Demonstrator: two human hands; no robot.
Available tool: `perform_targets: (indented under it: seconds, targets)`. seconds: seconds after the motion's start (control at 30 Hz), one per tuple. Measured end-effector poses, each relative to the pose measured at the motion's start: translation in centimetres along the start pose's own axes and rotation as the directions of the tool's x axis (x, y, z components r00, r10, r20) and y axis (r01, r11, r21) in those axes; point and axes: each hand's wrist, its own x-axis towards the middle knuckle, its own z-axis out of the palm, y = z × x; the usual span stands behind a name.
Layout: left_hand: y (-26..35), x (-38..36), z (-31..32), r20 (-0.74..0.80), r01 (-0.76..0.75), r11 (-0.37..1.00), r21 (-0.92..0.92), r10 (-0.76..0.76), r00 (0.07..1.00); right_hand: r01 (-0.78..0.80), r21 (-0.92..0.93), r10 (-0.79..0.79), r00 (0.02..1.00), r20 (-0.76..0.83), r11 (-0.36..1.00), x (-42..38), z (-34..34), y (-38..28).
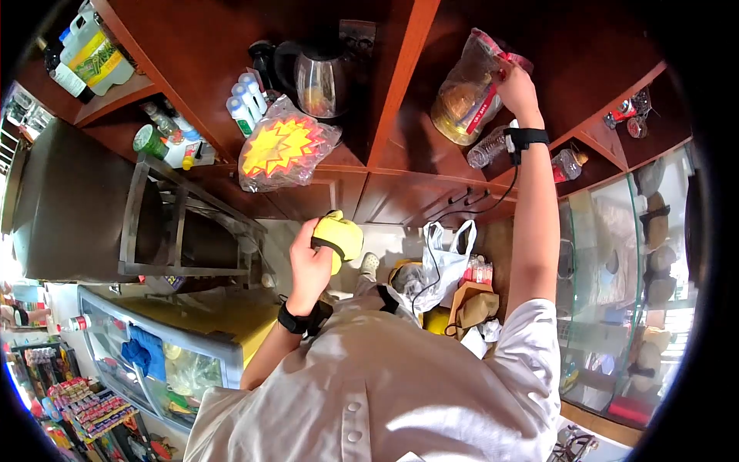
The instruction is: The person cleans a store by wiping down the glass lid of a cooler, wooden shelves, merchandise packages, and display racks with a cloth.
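My left hand point(306, 262) is closed around a yellow-green, soft-looking bundle with black edging point(339, 239), in front of the cabinet doors. My right hand point(517, 92) reaches up to a shelf, its fingers closed on the gathered top of a clear plastic bag point(468, 88) with a red strip. Something brownish and round shows inside that bag, but I cannot make out what it is. A clear plastic bottle point(486, 148) lies just below my right wrist.
Left of the shelf divider stand a glass kettle point(315, 83), several white tubes point(246, 104) and a bag with yellow starburst signs point(281, 150). A dark chair point(85, 208) is at left, glass display shelves point(600, 285) at right. A white carrier bag point(443, 266) sits low ahead.
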Motion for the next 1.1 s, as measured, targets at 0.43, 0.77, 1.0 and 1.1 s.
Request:
perform_targets:
  seconds: [0.43,0.77,1.0,1.1]
  targets:
    - [-1.3,1.1,-0.6,0.046,0.099,0.958,0.270,-0.115,0.992,-0.020,0.162,0.013,0.999,0.043,0.987,-14.2,6.6,-3.9]
    - [-10.4,0.2,3.1,0.232,0.048,0.964,0.263,-0.112,0.966,0.019,-0.160,-0.024,0.999,-0.027,0.987,-14.4,13.9,-5.2]
    - [-11.1,3.7,7.5,0.404,-0.132,0.972,0.197,0.043,0.914,-0.011,-0.091,0.013,1.000,0.019,0.996,-16.2,17.4,-3.3]
    - [-11.5,5.9,8.4,0.442,-0.104,0.994,0.013,0.088,0.893,-0.001,-0.022,0.004,0.991,0.133,1.000,-16.6,16.5,-2.9]
